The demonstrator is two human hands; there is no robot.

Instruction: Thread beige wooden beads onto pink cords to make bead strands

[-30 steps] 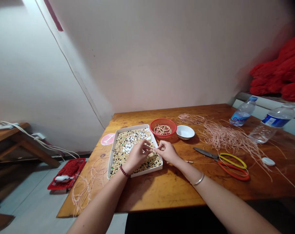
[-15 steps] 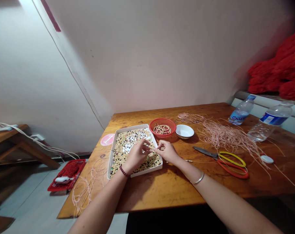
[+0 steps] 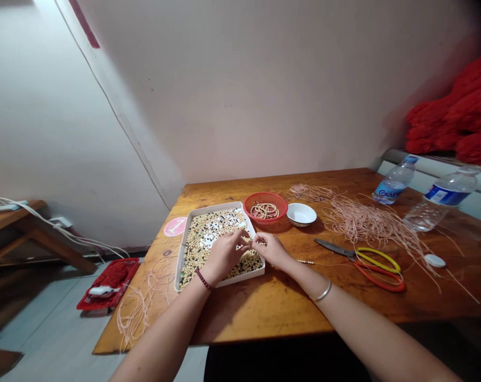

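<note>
My left hand (image 3: 224,255) hovers over a white tray (image 3: 186,249) filled with mixed beads (image 3: 208,249), mostly tan with black and white ones. My right hand (image 3: 270,249) comes in from the right, above the tray's right rim. The fingertips of both hands pinch together around a thin, pale cord with small beads on it, and the fingers hide most of that cord. A short beaded end of cord (image 3: 305,261) lies on the wooden table (image 3: 280,307) to the right of my right wrist.
Behind the tray stand a red basket (image 3: 264,209) of beaded loops and a white bowl (image 3: 301,214). To the right lie pink cords (image 3: 367,225), scissors with yellow and red handles (image 3: 377,270), and several plastic bottles. A red crate (image 3: 108,281) sits on the floor at left.
My hands have drawn slightly closer together over the tray's right side, with the fingertips still pinching the cord. The view has shifted only slightly.
</note>
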